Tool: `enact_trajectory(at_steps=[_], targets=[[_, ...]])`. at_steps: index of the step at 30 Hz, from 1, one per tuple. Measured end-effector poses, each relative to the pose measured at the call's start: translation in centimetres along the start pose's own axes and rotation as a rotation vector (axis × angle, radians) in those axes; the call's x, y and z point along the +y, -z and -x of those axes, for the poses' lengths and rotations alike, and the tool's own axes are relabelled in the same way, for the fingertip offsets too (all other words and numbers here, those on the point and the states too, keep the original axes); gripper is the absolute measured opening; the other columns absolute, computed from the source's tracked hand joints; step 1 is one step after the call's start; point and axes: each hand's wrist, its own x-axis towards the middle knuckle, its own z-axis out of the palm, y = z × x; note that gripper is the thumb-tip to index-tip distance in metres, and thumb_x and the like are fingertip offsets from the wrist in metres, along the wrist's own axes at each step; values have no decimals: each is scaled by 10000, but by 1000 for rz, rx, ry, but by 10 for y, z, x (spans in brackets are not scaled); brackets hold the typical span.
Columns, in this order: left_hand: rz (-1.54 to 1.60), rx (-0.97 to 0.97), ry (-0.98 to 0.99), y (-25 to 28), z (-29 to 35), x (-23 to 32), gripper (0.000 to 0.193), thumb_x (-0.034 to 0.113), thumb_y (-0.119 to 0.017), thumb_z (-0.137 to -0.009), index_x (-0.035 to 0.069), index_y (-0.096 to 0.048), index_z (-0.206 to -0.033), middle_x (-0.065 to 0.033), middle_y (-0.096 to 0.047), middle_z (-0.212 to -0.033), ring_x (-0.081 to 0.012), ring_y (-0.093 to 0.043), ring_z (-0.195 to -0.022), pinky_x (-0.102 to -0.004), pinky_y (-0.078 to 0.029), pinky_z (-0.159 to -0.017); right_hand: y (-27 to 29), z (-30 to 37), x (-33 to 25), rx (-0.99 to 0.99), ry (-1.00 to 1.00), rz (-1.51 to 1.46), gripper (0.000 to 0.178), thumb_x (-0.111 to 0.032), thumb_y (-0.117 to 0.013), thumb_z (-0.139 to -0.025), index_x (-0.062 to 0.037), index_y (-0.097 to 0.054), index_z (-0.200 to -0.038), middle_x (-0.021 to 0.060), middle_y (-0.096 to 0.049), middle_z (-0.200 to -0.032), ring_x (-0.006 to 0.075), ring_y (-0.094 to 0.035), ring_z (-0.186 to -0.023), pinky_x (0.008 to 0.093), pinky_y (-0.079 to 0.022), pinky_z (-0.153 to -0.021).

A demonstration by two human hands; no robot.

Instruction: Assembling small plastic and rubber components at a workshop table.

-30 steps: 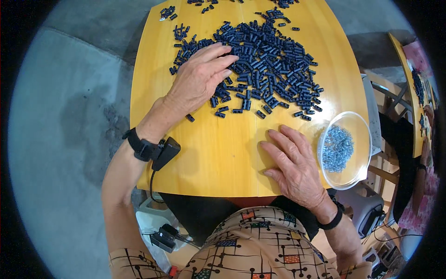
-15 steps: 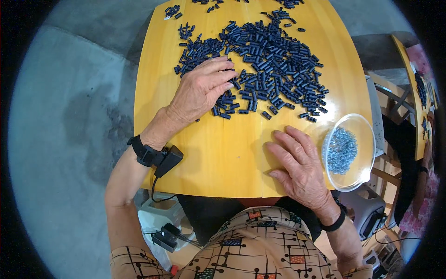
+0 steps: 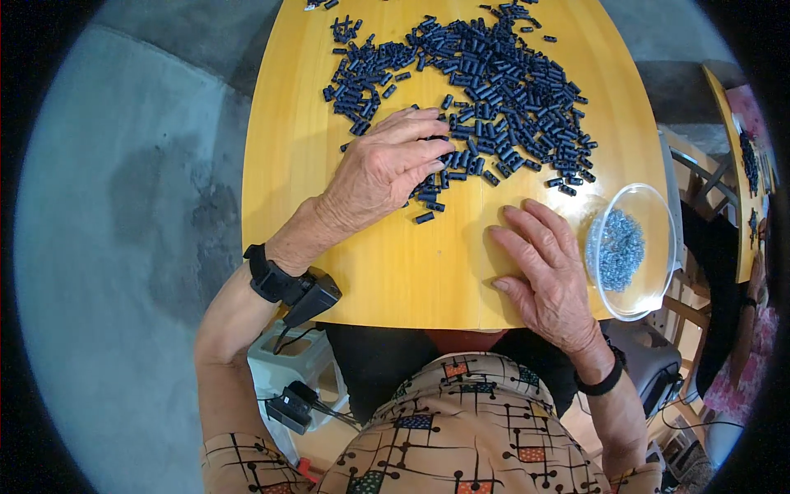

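Note:
A wide heap of small dark blue cylindrical pieces [image 3: 485, 82] covers the far half of a yellow wooden table [image 3: 395, 263]. My left hand [image 3: 383, 173] lies palm down at the heap's near left edge, fingers spread and touching the nearest pieces. Flat on the bare wood near the front edge rests my right hand [image 3: 547, 267], fingers apart and holding nothing. Just right of it stands a clear plastic bowl [image 3: 650, 288] with a mound of small grey-blue bits [image 3: 619, 247] inside. One stray dark piece [image 3: 424, 217] lies between the hands.
A grey concrete floor [image 3: 132, 230] lies to the left of the table. Another yellow table [image 3: 741, 165] with dark pieces and another person's arm [image 3: 753, 288] show at the far right. A black wrist device with cable [image 3: 292, 288] is strapped on my left wrist.
My left hand has drawn back toward me along the heap's near left edge, dragging some pieces. The right hand stays flat beside the bowl.

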Motion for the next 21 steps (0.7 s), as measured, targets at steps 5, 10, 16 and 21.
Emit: enact_trajectory(at_steps=[5, 10, 16, 21], targets=[[22, -11, -40, -3, 5, 9, 243, -7, -633, -714, 39, -635, -953, -118, -596, -1051, -277, -526, -1079, -384, -407, -941, 0, 1, -1, 11, 6, -3, 482, -208, -666, -664, -44, -533, -1097, 125, -482, -1182, 334, -410, -1132, 435, -343, -948], [15, 40, -34, 4, 5, 19, 253, -5, -622, -719, 16, -629, -970, -124, -595, -1056, -290, -530, -1071, -392, -402, -934, 0, 1, -3, 15, 3, -3, 481, -195, -668, -660, -45, -533, -1096, 124, -483, -1175, 330, -408, -1134, 431, -340, -950], [-145, 35, 55, 17, 31, 58, 509, 385, -675, -677, 113, -589, -1099, -147, -476, -1222, -345, -402, -1184, -530, -278, -976, -1, 2, 0, 22, 0, -16, 487, -200, -670, -652, -46, -536, -1094, 120, -484, -1175, 326, -410, -1132, 431, -340, -949], [-237, -110, 101, -1, 49, 81, 456, 298, -720, -616, 149, -621, -1036, -132, -421, -1293, -329, -348, -1237, -576, -155, -1012, -2, 1, -1, 15, 3, 5, 487, -199, -672, -651, -51, -535, -1094, 120, -481, -1188, 327, -411, -1137, 436, -340, -949]])
